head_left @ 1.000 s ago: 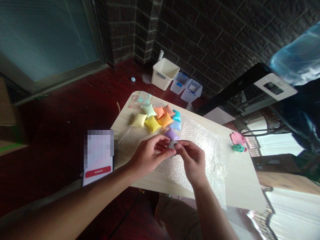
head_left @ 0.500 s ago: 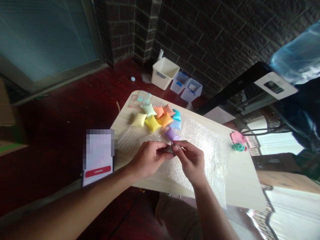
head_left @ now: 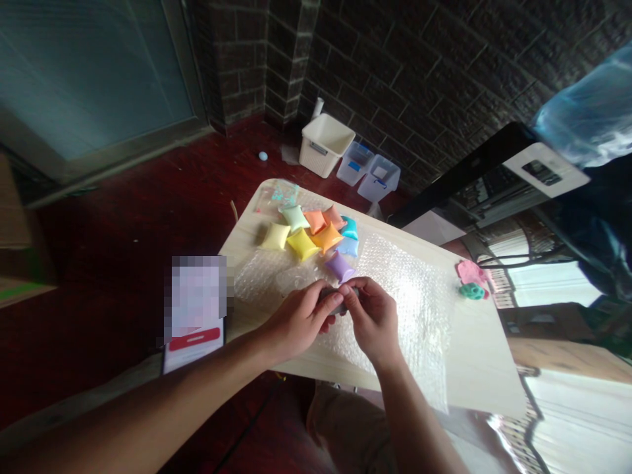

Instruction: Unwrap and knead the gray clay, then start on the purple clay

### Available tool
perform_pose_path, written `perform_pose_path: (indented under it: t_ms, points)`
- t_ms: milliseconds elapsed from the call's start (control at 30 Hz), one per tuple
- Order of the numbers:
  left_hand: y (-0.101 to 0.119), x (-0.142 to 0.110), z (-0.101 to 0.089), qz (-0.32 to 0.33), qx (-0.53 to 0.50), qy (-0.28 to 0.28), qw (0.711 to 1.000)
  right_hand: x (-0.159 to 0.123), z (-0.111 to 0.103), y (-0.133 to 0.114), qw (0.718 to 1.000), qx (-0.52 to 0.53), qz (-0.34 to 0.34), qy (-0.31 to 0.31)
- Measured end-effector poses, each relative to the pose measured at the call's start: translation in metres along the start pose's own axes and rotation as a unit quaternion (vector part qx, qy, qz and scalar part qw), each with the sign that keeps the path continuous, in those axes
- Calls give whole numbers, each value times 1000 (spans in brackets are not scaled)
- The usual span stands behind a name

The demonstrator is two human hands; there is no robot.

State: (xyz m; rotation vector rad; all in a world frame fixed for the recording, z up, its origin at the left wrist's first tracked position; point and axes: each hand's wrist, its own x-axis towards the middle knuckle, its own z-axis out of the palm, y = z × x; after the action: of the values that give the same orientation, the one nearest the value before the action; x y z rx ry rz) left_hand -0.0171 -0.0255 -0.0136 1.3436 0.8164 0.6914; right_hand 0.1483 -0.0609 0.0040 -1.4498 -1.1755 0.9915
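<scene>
Both hands meet over the front middle of the table and pinch one small dark grey lump (head_left: 338, 301) that looks like modelling clay. My left hand (head_left: 301, 319) is closed round its left side, thumb on top. On the right, my right hand (head_left: 374, 320) grips it between thumb and fingers; part of the lump is hidden by them. Just beyond the fingertips lies a purple pillow-shaped packet (head_left: 340, 266). Behind that sit several more packets, among them a yellow packet (head_left: 303, 244), an orange packet (head_left: 326, 237) and a light blue packet (head_left: 349, 246). Bubble wrap (head_left: 395, 289) lies beneath the hands.
Pink clay (head_left: 471, 271) and a green clay piece (head_left: 471, 291) lie at the table's right edge. A clear bag (head_left: 284, 193) with turquoise bits is at the far left corner. A phone (head_left: 193, 339) stands left of the table (head_left: 486, 355). Bins (head_left: 323, 148) stand on the floor beyond.
My fingers have shifted round the grey clay: the left thumb now presses on top, and more of the lump shows. Both hands stay in nearly the same place.
</scene>
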Motion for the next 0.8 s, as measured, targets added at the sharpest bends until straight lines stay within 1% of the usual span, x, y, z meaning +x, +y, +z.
perform_pose_path:
  t_ms: [100, 200, 300, 400, 467, 567, 667, 733, 800]
  points:
    - [10, -2, -1, 31, 68, 3, 997, -2, 1, 0, 999, -38, 8, -22]
    - [16, -4, -2, 62, 97, 5, 993, -3, 1, -1, 997, -63, 16, -42]
    - [17, -6, -1, 66, 93, 7, 993, -4, 3, -3, 997, -73, 8, -22]
    - [15, -8, 1, 51, 47, 13, 997, -7, 8, -5, 994, -105, -11, 13]
    - [14, -9, 4, 41, 27, 35, 998, -10, 13, -5, 992, -120, -16, 32]
    - [13, -9, 9, 41, 56, 96, 993, -13, 23, -7, 992, -107, -17, 58]
    - [17, -6, 10, 77, 118, 145, 979, -11, 30, -10, 997, -54, -4, 53]
    - [19, -3, 8, 112, 165, 170, 965, -7, 33, -13, 999, -22, 7, 42]
    - [21, 0, 5, 137, 197, 192, 952, -3, 36, -15, 999, -6, 6, 47]
